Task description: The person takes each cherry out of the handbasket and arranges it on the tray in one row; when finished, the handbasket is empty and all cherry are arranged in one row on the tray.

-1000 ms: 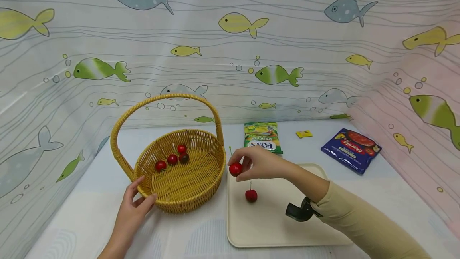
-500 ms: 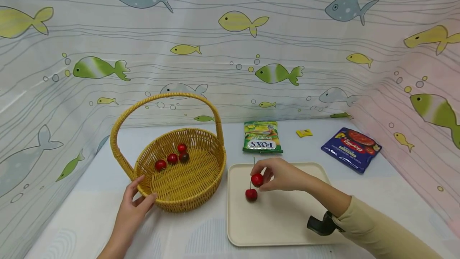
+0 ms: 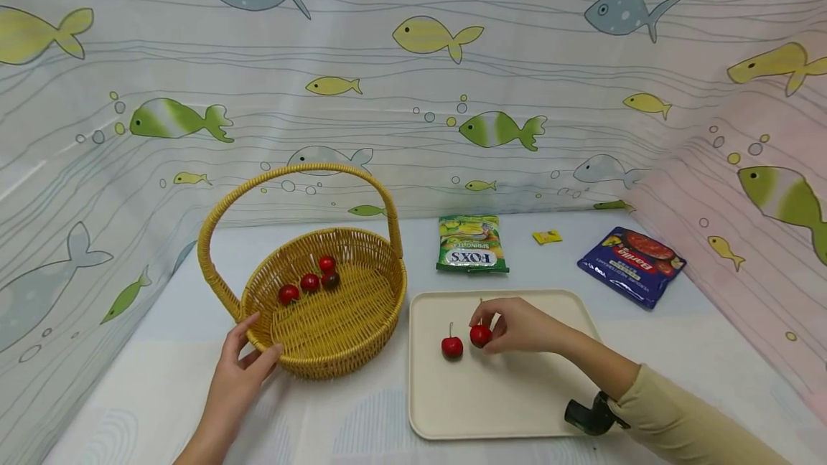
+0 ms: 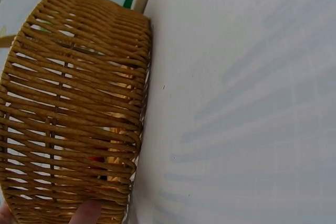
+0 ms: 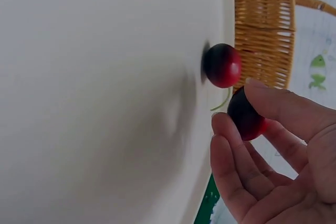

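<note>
My right hand pinches a red cherry between thumb and fingers, low over the cream tray. Just left of it, a second cherry sits on the tray with its stem up; in the right wrist view the held cherry is close beside that one. To the left stands a yellow wicker basket with a tall handle. Several cherries lie inside it, one darker. My left hand holds the basket's near-left rim, with the thumb against the woven outside.
Behind the tray lies a green-and-yellow FOX'S candy bag. A small yellow wrapped sweet is to its right, then a dark blue Barilla pouch. A fish-patterned curtain closes off the back and sides.
My right hand has carried its cherry from near the basket's right side rightward and down over the tray, past the other cherry. My left hand has stayed on the basket.
</note>
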Motion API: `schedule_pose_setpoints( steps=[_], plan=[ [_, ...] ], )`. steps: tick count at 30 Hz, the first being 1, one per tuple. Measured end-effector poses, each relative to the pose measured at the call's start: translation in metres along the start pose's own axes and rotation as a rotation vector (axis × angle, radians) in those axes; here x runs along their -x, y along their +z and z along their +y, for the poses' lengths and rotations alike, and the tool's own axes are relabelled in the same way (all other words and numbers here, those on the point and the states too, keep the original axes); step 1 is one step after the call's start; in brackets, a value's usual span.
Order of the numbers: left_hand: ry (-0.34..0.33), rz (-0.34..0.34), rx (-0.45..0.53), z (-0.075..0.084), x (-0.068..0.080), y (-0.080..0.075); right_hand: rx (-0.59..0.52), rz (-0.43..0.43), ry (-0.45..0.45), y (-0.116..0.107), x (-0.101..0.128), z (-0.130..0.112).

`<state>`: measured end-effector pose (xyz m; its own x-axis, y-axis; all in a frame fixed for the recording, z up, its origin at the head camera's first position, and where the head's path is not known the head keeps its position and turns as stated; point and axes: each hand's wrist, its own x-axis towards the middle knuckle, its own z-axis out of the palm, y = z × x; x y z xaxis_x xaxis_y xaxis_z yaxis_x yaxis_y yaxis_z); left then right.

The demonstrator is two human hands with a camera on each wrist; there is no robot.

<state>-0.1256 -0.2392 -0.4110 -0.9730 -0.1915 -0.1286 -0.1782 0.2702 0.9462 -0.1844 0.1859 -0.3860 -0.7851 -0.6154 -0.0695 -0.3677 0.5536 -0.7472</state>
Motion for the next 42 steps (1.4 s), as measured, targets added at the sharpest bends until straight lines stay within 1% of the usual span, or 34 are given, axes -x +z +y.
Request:
schedule_pose_setpoints(
  steps=[4,5,10,16,23,26,30,34,37,38,42],
  plan=[
    [0.052,0.022,0.022,-0.023,-0.013,-0.002,0.025,-0.019,0.022,0.004,0.000,0.004],
    [0.053,0.024,0.023,-0.024,-0.014,-0.002,0.029,-0.025,0.026,0.005,-0.001,0.006],
    [0.061,0.032,0.012,-0.025,-0.014,-0.002,0.055,-0.044,0.028,0.009,-0.003,0.009],
    [0.054,0.037,0.008,-0.022,-0.013,-0.002,0.089,-0.047,0.020,0.010,-0.006,0.010],
    [0.043,0.008,0.002,-0.014,-0.009,-0.002,0.086,-0.059,0.029,0.009,-0.006,0.009],
    [0.044,0.012,0.000,-0.015,-0.010,-0.002,0.082,-0.063,0.034,0.007,-0.005,0.008],
    [0.058,0.033,0.010,-0.024,-0.015,-0.001,0.073,-0.062,0.033,0.003,-0.003,0.007],
    [0.066,0.044,0.013,-0.029,-0.018,-0.002,0.073,-0.054,0.025,-0.003,-0.002,0.006],
    [0.066,0.042,0.006,-0.030,-0.019,-0.002,0.079,-0.047,0.023,-0.008,-0.002,0.005],
    [0.070,0.031,0.004,-0.029,-0.018,-0.002,0.082,-0.045,0.025,-0.009,-0.002,0.004],
    [0.061,0.022,0.008,-0.028,-0.017,-0.002,0.084,-0.039,0.012,-0.016,-0.005,-0.005]
  ],
)
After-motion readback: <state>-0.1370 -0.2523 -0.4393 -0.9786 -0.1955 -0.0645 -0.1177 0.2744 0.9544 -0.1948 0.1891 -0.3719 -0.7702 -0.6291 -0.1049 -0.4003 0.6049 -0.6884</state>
